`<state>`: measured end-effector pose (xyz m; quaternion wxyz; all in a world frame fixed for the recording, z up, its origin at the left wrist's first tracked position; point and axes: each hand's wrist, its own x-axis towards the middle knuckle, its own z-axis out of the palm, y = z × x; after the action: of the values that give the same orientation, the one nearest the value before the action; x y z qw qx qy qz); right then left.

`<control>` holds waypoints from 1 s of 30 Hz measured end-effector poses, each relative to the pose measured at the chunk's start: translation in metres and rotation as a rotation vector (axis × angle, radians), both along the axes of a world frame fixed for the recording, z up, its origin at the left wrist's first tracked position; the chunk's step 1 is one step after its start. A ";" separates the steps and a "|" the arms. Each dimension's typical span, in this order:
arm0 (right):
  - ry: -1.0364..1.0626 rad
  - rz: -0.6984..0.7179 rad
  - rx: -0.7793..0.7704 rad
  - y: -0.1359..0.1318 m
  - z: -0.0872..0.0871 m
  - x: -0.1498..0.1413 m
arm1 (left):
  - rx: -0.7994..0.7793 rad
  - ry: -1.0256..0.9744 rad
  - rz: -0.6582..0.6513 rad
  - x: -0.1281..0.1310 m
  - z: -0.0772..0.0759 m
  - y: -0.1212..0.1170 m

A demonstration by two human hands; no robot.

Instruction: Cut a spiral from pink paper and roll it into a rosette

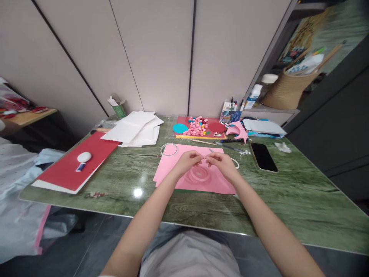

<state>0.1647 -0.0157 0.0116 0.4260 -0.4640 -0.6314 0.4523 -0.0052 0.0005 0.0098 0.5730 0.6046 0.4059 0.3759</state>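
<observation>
My left hand (190, 161) and my right hand (220, 163) meet over a stack of pink paper sheets (167, 175). Both are closed, pinching a small pink paper piece (204, 157) between the fingertips; its exact shape is too small to make out. Below them a loose coil of pink paper strip (198, 174) lies on the top sheet. A white ring (169, 149) rests at the sheets' upper left corner. Beside my right hand shows a white loop handle (236, 163), perhaps of scissors, mostly hidden.
Behind the sheets, many small pink pieces (197, 126) lie on a red sheet with a blue disc (180, 128). A phone (263, 157) and pink offcut (238, 131) are to the right. White sheets (129, 129) and a red board (77, 161) with a white oval object (84, 157) are left.
</observation>
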 end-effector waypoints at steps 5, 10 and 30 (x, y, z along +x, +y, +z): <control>-0.022 -0.009 0.002 0.001 -0.001 0.000 | -0.005 0.007 0.003 0.000 0.001 0.000; 0.047 0.022 -0.016 0.002 -0.003 0.001 | 0.014 -0.015 0.003 -0.001 -0.002 0.003; 0.006 -0.008 -0.005 0.002 -0.005 -0.001 | 0.016 0.001 0.026 0.002 -0.005 0.001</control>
<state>0.1639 -0.0138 0.0071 0.4285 -0.4665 -0.6270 0.4535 -0.0031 0.0017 0.0050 0.5631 0.6040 0.4109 0.3862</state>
